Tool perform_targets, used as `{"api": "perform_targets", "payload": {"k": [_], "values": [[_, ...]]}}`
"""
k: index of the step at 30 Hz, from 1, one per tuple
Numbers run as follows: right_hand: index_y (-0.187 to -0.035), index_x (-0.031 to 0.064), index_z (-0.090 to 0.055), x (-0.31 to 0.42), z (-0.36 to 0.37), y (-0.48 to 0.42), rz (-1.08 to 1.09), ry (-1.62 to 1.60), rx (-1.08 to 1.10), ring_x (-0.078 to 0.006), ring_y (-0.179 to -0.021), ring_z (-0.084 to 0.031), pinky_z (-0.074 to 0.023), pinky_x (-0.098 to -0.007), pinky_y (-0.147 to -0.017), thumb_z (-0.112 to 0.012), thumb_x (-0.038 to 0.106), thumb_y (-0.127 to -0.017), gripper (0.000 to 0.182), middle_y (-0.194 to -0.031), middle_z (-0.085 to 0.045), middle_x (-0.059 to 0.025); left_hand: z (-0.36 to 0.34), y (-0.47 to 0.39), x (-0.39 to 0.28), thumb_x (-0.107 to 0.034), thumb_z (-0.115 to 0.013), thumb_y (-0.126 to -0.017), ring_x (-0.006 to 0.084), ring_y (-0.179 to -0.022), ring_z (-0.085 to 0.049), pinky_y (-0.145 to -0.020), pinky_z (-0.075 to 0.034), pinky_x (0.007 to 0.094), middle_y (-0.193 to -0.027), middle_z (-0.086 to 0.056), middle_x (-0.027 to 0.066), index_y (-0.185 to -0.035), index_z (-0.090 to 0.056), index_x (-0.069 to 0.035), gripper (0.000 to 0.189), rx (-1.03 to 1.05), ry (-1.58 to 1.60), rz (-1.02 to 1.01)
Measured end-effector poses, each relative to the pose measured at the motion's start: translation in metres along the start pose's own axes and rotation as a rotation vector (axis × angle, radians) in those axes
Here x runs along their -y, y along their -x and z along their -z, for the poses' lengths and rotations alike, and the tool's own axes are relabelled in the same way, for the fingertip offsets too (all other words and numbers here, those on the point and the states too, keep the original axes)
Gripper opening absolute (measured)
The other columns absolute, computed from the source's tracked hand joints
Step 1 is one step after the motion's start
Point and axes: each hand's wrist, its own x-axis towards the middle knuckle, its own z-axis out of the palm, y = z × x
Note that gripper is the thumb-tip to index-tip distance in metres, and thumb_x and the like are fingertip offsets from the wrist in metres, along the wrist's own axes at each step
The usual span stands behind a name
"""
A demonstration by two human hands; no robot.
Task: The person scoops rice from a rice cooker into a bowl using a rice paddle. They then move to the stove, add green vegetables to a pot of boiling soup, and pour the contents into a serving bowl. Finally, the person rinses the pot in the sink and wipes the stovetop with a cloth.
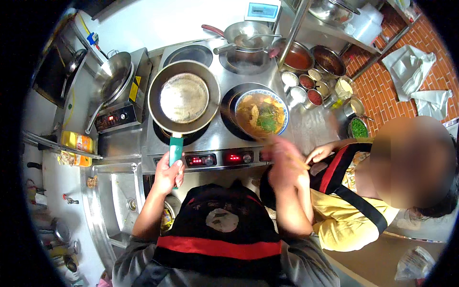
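Note:
My left hand (170, 174) grips the green handle of a frying pan (184, 97), which is over the front left hob of a steel cooktop and has a shiny, bare-looking inside. A bowl with a blue patterned rim (261, 114) sits on the front right hob, filled with broth, pale pieces and chopped green herbs. Blurred by motion, my right hand (287, 158) is just in front of the bowl, around what look like thin wooden chopsticks (299, 162). A co-worker's hand and forearm are close beside and partly behind it.
Stacked pans (247, 36) stand on the back right hob. Sauce pots (294, 55) and small seasoning tins (315, 97) crowd the right counter, near a pot of chopped greens (358, 128). At left are a wok (116, 77) on an induction cooker and a sink (120, 201). A co-worker (344, 215) stands close at right.

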Motion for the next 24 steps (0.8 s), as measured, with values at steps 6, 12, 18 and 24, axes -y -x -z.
{"api": "perform_targets", "payload": {"k": [6, 12, 18, 24], "values": [[-0.1, 0.0081, -0.065, -0.022, -0.158, 0.025, 0.475, 0.346, 0.584, -0.0306, -0.066, -0.062, -0.0487, -0.0384, -0.057, -0.064, 0.012, -0.083, 0.017, -0.077, -0.065, -0.0123, 0.087, 0.091, 0.019, -0.01, -0.052, -0.095, 0.0089, -0.038, -0.038, -0.033, -0.033, 0.0246, -0.062, -0.046, 0.003, -0.116, -0.047, -0.003, 0.023, -0.101, 0.125, 0.037], [-0.089, 0.0098, -0.065, -0.044, -0.324, 0.127, 0.308, 0.414, 1.034, -0.0349, -0.073, -0.063, -0.0502, -0.0438, -0.064, -0.062, 0.023, -0.085, 0.014, -0.078, -0.064, -0.0125, 0.194, 0.226, 0.06, -0.009, -0.052, -0.092, 0.0085, -0.037, -0.037, -0.033, -0.031, 0.0236, -0.059, -0.046, -0.0007, -0.109, -0.05, -0.008, 0.017, -0.399, 0.252, 0.188], [-0.096, 0.0066, -0.068, -0.075, -0.485, 0.246, 0.301, 0.297, 1.475, -0.0365, -0.084, -0.064, -0.0525, -0.0428, -0.074, -0.065, 0.018, -0.088, 0.015, -0.088, -0.068, -0.0141, 0.3, 0.33, 0.101, -0.019, -0.059, -0.093, 0.0091, -0.047, -0.045, -0.038, -0.034, 0.0258, -0.065, -0.047, -0.0024, -0.095, -0.045, -0.014, 0.015, -0.643, 0.511, 0.194], [-0.107, 0.0049, -0.063, -0.083, -0.632, 0.388, 0.632, 0.023, 1.714, -0.035, -0.109, -0.058, -0.0473, -0.039, -0.094, -0.056, 0.019, -0.094, 0.021, -0.119, -0.059, -0.0193, 0.339, 0.399, 0.14, -0.019, -0.058, -0.095, 0.0091, -0.044, -0.043, -0.038, -0.035, 0.0264, -0.063, -0.045, -0.0022, -0.091, -0.044, -0.014, 0.015, -0.927, 0.707, 0.068]]}}
